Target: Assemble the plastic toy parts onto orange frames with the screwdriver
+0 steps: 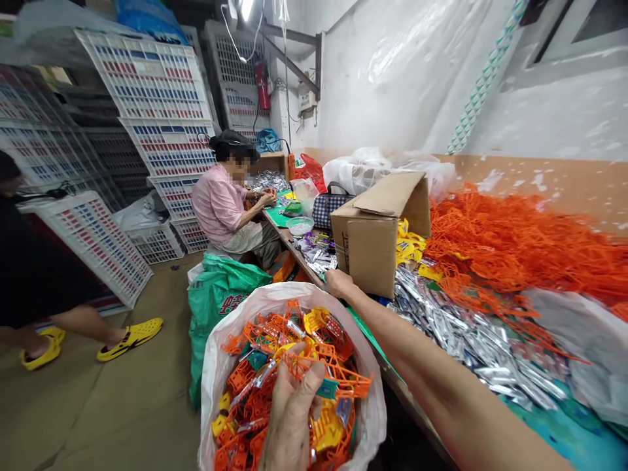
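My left hand (290, 418) is at the bottom centre, over a white plastic bag (216, 366) full of orange and yellow plastic frames (275, 347). Its fingers are closed on a bunch of orange frames (318, 373) with bits of foil among them. My right arm reaches from the lower right across the table edge. My right hand (338, 282) lies at the bag's far rim, just in front of a cardboard box (367, 248). Only the back of this hand shows and its fingers are hidden.
On the table lie a big heap of orange frames (515, 248), silver foil packets (466, 333) and yellow pieces (409, 245). A green sack (216, 294) stands on the floor. A seated person (226, 203) works further along. Another person's legs in yellow shoes (130, 337) are at left by stacked white crates (147, 85).
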Demonstrator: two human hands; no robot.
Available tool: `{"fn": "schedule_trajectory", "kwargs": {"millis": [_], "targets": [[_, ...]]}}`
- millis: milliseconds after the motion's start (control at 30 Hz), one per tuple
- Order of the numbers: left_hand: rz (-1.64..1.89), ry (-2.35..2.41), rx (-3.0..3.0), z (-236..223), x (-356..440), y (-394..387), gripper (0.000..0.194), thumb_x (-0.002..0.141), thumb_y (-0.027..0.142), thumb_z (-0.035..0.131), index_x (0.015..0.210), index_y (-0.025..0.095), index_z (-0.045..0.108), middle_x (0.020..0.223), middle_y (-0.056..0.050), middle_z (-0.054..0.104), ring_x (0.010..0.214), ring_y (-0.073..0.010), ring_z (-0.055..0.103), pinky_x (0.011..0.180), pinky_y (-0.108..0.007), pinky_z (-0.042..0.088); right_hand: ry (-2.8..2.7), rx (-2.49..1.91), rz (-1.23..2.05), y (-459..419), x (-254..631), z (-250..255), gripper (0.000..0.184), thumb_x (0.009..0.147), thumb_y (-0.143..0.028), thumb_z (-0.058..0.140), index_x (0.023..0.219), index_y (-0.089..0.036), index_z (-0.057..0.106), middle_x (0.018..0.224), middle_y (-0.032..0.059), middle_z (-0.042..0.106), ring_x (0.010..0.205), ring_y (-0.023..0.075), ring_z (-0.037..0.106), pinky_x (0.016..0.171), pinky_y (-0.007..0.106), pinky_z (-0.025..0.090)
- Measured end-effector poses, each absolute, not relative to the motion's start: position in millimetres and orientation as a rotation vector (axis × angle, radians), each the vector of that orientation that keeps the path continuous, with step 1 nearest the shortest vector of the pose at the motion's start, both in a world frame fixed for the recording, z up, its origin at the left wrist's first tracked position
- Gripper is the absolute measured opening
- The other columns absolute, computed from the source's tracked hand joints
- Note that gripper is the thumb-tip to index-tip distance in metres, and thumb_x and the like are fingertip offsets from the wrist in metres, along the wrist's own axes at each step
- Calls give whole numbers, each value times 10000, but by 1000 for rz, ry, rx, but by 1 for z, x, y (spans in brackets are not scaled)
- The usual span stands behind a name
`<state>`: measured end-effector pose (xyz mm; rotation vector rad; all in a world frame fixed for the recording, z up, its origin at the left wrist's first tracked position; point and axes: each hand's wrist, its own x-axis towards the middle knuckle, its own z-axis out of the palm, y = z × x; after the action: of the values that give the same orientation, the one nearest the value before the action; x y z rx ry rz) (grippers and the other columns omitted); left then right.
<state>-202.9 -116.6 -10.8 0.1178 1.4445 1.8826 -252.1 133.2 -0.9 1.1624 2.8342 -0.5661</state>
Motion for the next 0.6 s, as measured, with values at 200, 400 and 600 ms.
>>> {"fn": "schedule_trajectory", "kwargs": {"millis": [200, 400, 600], "targets": [[1983, 1382, 80, -10, -203, -116, 746, 564, 466, 852, 1183, 222, 516, 859, 10, 638, 625, -112, 557, 514, -208, 363, 2891, 1201, -1323, 120, -224, 17, 333, 919, -334, 575, 1211, -174, 565, 1221, 88, 591, 1035, 215, 615, 861, 416, 537], [1993, 1301, 147, -3, -186, -108, 704, 555, 454, 866, 1124, 211, 530, 842, 20, 639, 576, -88, 539, 523, -203, 391, 2575, 1087, -2354, 77, -131, 31, 256, 845, -347, 632, 996, -160, 542, 667, -41, 594, 522, 99, 574, 512, 243, 499], [1892, 1222, 310, 3, -151, -92, 623, 626, 377, 850, 1125, 221, 510, 856, 33, 636, 596, -82, 556, 539, -195, 399, 2141, 1105, -3026, 31, -32, 33, 401, 598, -363, 809, 809, -184, 519, 536, -64, 578, 463, 101, 577, 483, 237, 494]]}}
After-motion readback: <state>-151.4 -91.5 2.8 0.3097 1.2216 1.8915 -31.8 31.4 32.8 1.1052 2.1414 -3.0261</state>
